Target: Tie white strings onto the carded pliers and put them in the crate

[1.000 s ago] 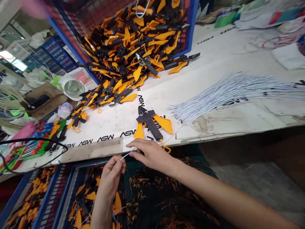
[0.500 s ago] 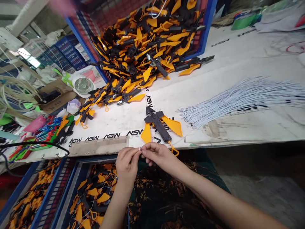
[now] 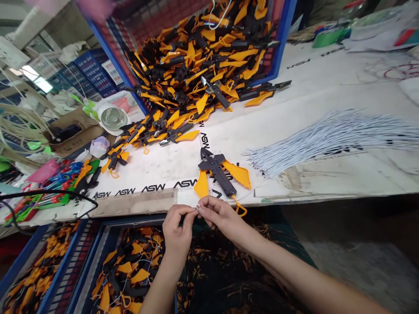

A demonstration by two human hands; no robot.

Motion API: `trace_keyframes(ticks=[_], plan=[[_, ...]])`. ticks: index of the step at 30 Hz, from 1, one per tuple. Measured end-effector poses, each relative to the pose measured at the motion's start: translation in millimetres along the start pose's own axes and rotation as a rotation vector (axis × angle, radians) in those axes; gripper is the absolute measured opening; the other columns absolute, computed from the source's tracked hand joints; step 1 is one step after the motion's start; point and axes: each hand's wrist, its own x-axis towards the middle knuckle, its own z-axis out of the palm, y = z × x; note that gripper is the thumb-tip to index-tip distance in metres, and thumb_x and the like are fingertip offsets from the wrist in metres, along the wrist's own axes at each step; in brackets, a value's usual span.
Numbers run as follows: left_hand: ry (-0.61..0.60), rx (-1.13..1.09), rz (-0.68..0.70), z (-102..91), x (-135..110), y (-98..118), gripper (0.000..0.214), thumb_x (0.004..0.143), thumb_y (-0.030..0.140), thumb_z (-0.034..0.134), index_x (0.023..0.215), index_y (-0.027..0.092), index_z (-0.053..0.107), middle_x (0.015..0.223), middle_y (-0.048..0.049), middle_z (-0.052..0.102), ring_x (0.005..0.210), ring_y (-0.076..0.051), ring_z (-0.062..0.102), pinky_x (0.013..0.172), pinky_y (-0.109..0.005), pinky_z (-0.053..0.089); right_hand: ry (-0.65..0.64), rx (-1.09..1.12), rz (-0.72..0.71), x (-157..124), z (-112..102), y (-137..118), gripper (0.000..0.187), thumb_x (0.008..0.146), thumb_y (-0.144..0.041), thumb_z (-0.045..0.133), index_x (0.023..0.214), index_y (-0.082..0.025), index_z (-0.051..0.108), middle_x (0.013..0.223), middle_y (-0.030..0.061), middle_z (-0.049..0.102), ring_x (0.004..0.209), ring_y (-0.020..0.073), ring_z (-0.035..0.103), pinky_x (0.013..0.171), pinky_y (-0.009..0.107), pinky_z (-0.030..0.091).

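Observation:
At the table's front edge, my left hand (image 3: 178, 224) and my right hand (image 3: 221, 213) meet with fingertips almost touching. Both pinch a small bit of thin white string (image 3: 197, 207); most of it is hidden by the fingers. Just beyond them on the table lies a black plastic toy (image 3: 220, 174) with orange wing-shaped pieces, a pointed black tip and an orange loop (image 3: 241, 208) overhanging the edge. Neither hand grips this toy. To its right, a bundle of white strings (image 3: 314, 141) is spread on the table.
A tipped blue crate (image 3: 284, 43) spills many black-and-orange toys (image 3: 183, 83) across the table's back. Below the edge at left stand crates of similar toys (image 3: 131, 270). A small fan (image 3: 113, 117), a cardboard box (image 3: 73, 135) and a black cable (image 3: 65, 192) are at left.
My hands have shifted slightly right and down, still pinched together. A little loop of the white string now shows between the fingertips. The toy on the table has stayed put.

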Motion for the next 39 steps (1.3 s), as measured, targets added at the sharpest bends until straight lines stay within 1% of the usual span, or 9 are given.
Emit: trace_keyframes(ticks=[4, 7, 9, 13, 17, 23, 29, 34, 39], plan=[[-0.089, -0.554, -0.540, 12.2, -1, 7, 0.036, 0.076, 0.049, 0.072, 0.067, 0.017, 0.058, 0.064, 0.0003, 0.057, 0.061, -0.012, 0.052, 0.060, -0.025, 0.044, 0.102, -0.523, -0.399, -6, 0, 5, 0.017, 0.098, -0.026, 0.042, 0.089, -0.021, 0.055, 0.080, 0.0031, 0.060, 0.074, 0.0163, 0.057, 0.067, 0.028, 0.044], [-0.198, -0.739, -0.699, 10.4, 1, 3, 0.045, 0.068, 0.055, 0.077, 0.063, 0.016, 0.054, 0.060, 0.0017, 0.052, 0.056, -0.010, 0.045, 0.055, -0.023, 0.039, 0.050, -0.739, -0.510, -8, -4, 2, 0.022, 0.099, -0.019, 0.037, 0.097, -0.021, 0.059, 0.093, 0.0071, 0.065, 0.084, 0.0179, 0.060, 0.073, 0.029, 0.044], [-0.190, -0.594, -0.617, 4.0, 3, 0, 0.041, 0.072, 0.052, 0.076, 0.066, 0.016, 0.057, 0.062, 0.0011, 0.055, 0.058, -0.010, 0.048, 0.058, -0.023, 0.040, 0.023, -0.723, -0.440, -6, -7, -3, 0.020, 0.098, -0.020, 0.040, 0.096, -0.021, 0.061, 0.092, 0.0059, 0.066, 0.082, 0.0173, 0.061, 0.072, 0.028, 0.044], [-0.230, -0.148, -0.176, -12.2, 10, -2, 0.018, 0.083, 0.032, 0.069, 0.074, 0.017, 0.065, 0.071, -0.0009, 0.064, 0.069, -0.014, 0.058, 0.068, -0.025, 0.044, -0.066, -0.497, -0.098, 1, -13, -18, 0.014, 0.090, -0.028, 0.056, 0.082, -0.019, 0.063, 0.075, 0.0014, 0.067, 0.066, 0.0143, 0.057, 0.061, 0.025, 0.042], [-0.346, -0.068, 0.096, -19.6, 18, -1, 0.012, 0.087, 0.025, 0.066, 0.077, 0.018, 0.067, 0.074, -0.0009, 0.066, 0.071, -0.013, 0.061, 0.068, -0.023, 0.046, -0.258, -0.246, 0.198, 7, -21, -25, 0.017, 0.081, -0.034, 0.064, 0.079, -0.018, 0.064, 0.074, 0.0015, 0.068, 0.055, 0.0111, 0.049, 0.050, 0.023, 0.039], [-0.248, 0.058, -0.006, -12.7, 14, 0, 0.008, 0.084, 0.027, 0.068, 0.080, 0.020, 0.069, 0.076, -0.0005, 0.070, 0.073, -0.015, 0.064, 0.071, -0.025, 0.047, -0.146, -0.139, 0.258, 10, -18, -14, 0.011, 0.074, -0.029, 0.061, 0.074, -0.018, 0.059, 0.063, -0.0037, 0.057, 0.049, 0.0082, 0.041, 0.045, 0.021, 0.033], [-0.138, 0.201, -0.107, 2.7, -3, 4, 0.015, 0.086, 0.028, 0.058, 0.081, 0.021, 0.070, 0.078, -0.0020, 0.071, 0.079, -0.018, 0.063, 0.075, -0.029, 0.046, 0.097, -0.453, -0.051, 4, -7, -4, 0.006, 0.077, -0.023, 0.055, 0.072, -0.020, 0.054, 0.060, -0.0043, 0.050, 0.054, 0.0112, 0.045, 0.053, 0.024, 0.035], [-0.151, -0.004, -0.290, 10.2, -3, 10, 0.017, 0.083, 0.028, 0.054, 0.070, 0.018, 0.059, 0.065, 0.0004, 0.060, 0.066, -0.015, 0.056, 0.064, -0.026, 0.043, 0.009, -0.488, -0.254, -7, -12, -6, 0.007, 0.085, -0.024, 0.052, 0.079, -0.021, 0.052, 0.066, -0.0033, 0.051, 0.057, 0.0113, 0.047, 0.056, 0.024, 0.036], [-0.222, -0.077, -0.279, 8.8, -4, 9, 0.017, 0.088, 0.027, 0.052, 0.073, 0.018, 0.056, 0.066, 0.0011, 0.058, 0.065, -0.013, 0.055, 0.063, -0.024, 0.044, -0.072, -0.295, -0.164, -5, -17, -3, 0.016, 0.091, -0.033, 0.050, 0.080, -0.021, 0.051, 0.067, -0.0038, 0.047, 0.060, 0.0116, 0.044, 0.056, 0.024, 0.036]])
